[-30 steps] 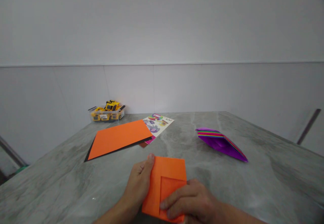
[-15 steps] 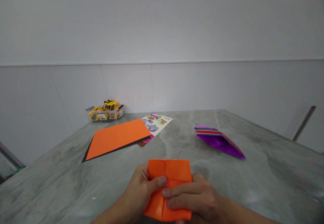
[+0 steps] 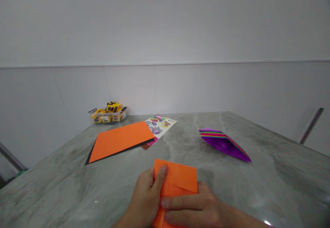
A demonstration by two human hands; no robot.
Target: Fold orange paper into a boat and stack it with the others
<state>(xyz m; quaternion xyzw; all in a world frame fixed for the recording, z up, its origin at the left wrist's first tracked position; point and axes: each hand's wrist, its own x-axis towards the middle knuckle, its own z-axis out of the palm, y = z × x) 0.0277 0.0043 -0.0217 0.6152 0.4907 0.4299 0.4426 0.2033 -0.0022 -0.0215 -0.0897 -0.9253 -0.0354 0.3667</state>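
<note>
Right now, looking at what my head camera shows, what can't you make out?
All in the head view:
- Folded orange paper: lower part covered by the right hand and cut off by the bottom edge; its underside faces away.
- Printed sheet: partly covered by the large orange sheet; its lettering is too small to read.
- Label on the clear box: too small to read.
</note>
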